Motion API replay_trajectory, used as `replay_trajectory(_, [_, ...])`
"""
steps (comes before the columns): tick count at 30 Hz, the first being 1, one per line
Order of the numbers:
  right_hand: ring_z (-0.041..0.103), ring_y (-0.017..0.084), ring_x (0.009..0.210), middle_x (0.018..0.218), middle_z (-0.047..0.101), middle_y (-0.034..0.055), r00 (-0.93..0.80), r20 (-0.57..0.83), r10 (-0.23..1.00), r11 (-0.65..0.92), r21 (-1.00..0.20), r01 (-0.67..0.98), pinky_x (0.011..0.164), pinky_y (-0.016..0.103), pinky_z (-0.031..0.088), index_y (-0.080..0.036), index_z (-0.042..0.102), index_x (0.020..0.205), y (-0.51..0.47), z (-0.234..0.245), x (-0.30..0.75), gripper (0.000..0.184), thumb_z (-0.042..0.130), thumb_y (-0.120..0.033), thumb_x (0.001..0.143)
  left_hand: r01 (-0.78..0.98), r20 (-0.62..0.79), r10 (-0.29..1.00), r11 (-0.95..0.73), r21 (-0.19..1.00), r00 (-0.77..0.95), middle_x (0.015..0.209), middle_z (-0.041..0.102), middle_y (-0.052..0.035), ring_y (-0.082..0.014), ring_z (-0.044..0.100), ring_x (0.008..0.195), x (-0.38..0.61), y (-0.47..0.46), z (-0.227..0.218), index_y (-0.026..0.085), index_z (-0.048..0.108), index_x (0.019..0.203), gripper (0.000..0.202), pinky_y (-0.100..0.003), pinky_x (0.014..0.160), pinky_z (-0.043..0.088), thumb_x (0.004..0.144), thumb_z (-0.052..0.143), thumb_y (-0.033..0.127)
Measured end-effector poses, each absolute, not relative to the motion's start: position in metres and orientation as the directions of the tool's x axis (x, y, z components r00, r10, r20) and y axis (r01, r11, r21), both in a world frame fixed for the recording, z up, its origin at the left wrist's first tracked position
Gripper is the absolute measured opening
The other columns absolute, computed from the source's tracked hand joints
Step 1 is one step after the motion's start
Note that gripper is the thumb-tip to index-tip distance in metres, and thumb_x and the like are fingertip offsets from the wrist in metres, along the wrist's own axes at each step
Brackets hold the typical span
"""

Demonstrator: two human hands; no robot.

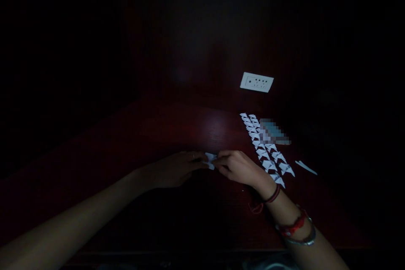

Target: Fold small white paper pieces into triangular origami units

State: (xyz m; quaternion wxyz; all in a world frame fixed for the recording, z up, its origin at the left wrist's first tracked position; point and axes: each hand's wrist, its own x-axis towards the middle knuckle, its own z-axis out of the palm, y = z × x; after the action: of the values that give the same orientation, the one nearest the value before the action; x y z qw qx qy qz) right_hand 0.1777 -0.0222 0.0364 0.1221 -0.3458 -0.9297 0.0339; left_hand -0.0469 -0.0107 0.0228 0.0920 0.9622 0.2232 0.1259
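Observation:
A small white folded paper piece (210, 160) sits between my two hands just above a dark reddish wooden table (177, 130). My left hand (175, 169) pinches its left side with fingers closed. My right hand (238, 168) pinches its right side, fingers curled; red thread bands and a metal bangle circle that wrist. To the right of my right hand lie two rows of several small white folded paper pieces (267, 149).
A white wall socket plate (256, 82) sits on the dark back wall. A blurred bluish object (274, 132) lies beside the paper rows. A thin white paper strip (305, 167) rests further right. The surroundings are very dark.

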Motion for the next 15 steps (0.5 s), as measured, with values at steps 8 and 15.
replay_trajectory(8, [0.054, 0.012, 0.074, 0.081, 0.06, 0.0024, -0.746, 0.173, 0.643, 0.765, -0.18, 0.618, 0.066, 0.023, 0.039, -0.018, 0.063, 0.077, -0.0239, 0.0341, 0.1737, 0.02, 0.043, -0.012, 0.076, 0.391, 0.216, 0.438, -0.892, 0.229, 0.873, 0.118, 0.045, -0.0028, -0.0177, 0.04, 0.109, -0.0438, -0.0122, 0.025, 0.024, 0.044, 0.118, 0.043, -0.033, 0.094, 0.031, 0.079, 0.041, 0.008])
replay_trajectory(15, [0.053, 0.011, 0.074, 0.081, 0.059, 0.002, -0.758, 0.165, 0.632, 0.775, -0.144, 0.615, 0.066, 0.022, 0.038, -0.017, 0.063, 0.077, -0.0249, 0.0385, 0.1788, 0.018, 0.045, -0.013, 0.075, 0.392, 0.2, 0.438, -0.89, 0.231, 0.877, 0.116, 0.046, -0.0035, -0.0176, 0.039, 0.108, -0.0451, -0.0103, 0.0248, 0.023, 0.046, 0.116, 0.041, -0.033, 0.093, 0.031, 0.079, 0.041, 0.008])
